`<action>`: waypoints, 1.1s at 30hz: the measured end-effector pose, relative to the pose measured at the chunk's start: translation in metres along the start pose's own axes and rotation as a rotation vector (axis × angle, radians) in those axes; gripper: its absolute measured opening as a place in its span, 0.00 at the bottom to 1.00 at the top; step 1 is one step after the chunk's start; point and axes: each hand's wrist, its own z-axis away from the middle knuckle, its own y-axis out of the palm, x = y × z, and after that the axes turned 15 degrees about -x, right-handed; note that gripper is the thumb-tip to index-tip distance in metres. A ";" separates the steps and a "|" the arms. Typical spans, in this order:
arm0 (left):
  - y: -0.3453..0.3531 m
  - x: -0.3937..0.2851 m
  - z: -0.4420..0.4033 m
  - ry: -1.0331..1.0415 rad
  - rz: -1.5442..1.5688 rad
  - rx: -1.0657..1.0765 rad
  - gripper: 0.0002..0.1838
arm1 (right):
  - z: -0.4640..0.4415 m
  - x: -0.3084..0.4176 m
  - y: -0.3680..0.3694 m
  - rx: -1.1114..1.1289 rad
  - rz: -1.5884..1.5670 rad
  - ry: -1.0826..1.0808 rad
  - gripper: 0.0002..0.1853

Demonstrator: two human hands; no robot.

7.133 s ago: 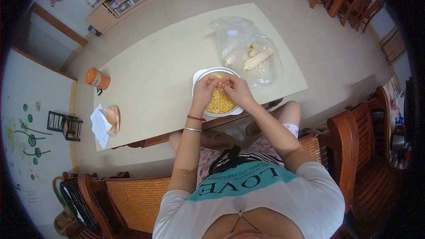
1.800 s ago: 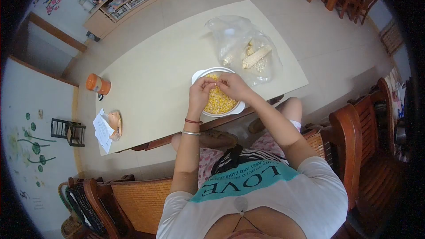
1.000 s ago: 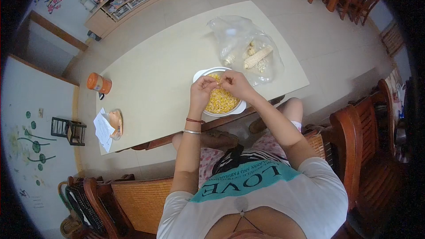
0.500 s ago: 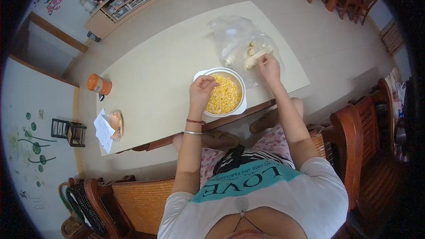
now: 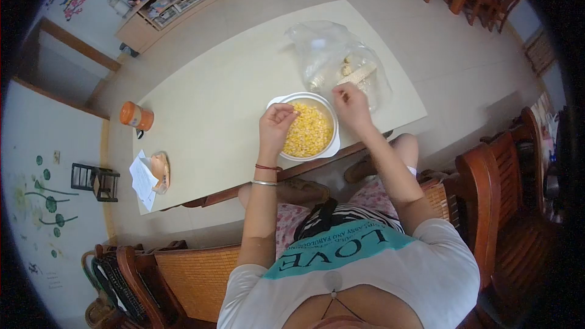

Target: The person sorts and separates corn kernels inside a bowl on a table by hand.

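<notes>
A white two-handled bowl [image 5: 334, 148] near the table's front edge holds many loose yellow corn kernels [image 5: 309, 134]. Over its left rim is my left hand [image 5: 276, 123], thumb and fingers pinched together; whatever is between the tips is too small to name. My right hand [image 5: 353, 108] hovers just right of the bowl with its fingers curled closed, and its grip is hidden from above. Beyond that hand, a stripped corn cob [image 5: 358, 74] lies on a clear plastic bag [image 5: 323, 39]. Another pale cob piece [image 5: 316, 81] and small scraps [image 5: 346, 67] are there too.
The pale table [image 5: 213, 97] carries an orange jar [image 5: 136, 116] at its left end, with papers [image 5: 143, 181] and a wrapped package [image 5: 161, 172] nearer me. Wooden chairs [image 5: 481, 176] stand close on the right. A TV cabinet [image 5: 177, 6] is across the room.
My right hand has left the cob and moved left and nearer me, beside the bowl. The cob stays on the bag. My left hand has barely shifted over the rim.
</notes>
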 end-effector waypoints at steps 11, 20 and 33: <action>-0.005 0.011 -0.001 0.007 0.044 0.032 0.07 | 0.029 0.026 0.038 0.374 -0.191 0.282 0.11; -0.002 -0.001 0.003 0.052 -0.060 0.063 0.08 | 0.031 0.018 0.039 0.395 -0.251 0.266 0.08; -0.001 -0.003 0.006 0.211 -0.292 0.135 0.07 | 0.034 0.018 0.044 0.361 -0.119 0.104 0.08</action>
